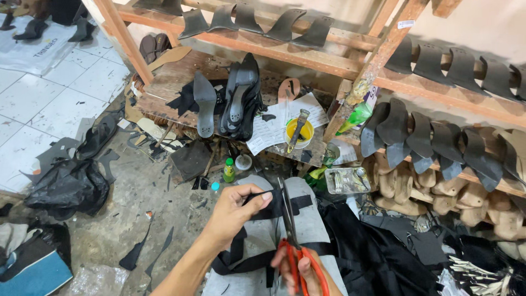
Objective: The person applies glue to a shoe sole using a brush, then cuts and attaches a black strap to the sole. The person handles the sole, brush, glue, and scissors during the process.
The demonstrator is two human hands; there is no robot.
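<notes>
My left hand (235,211) pinches a black strip of material (274,207) and holds it stretched over my lap. My right hand (301,271) grips red-handled scissors (289,225), whose blades stand upright across the strip near its middle. More of the black strip loops down below my left hand over my grey trousers (312,230).
A low wooden bench (170,77) holds black shoe soles (235,98), papers and a yellow glue tin with a brush (298,131). Wooden racks (329,63) carry rows of black soles. A small green bottle (229,171), black scraps and a black bag (68,186) lie on the floor.
</notes>
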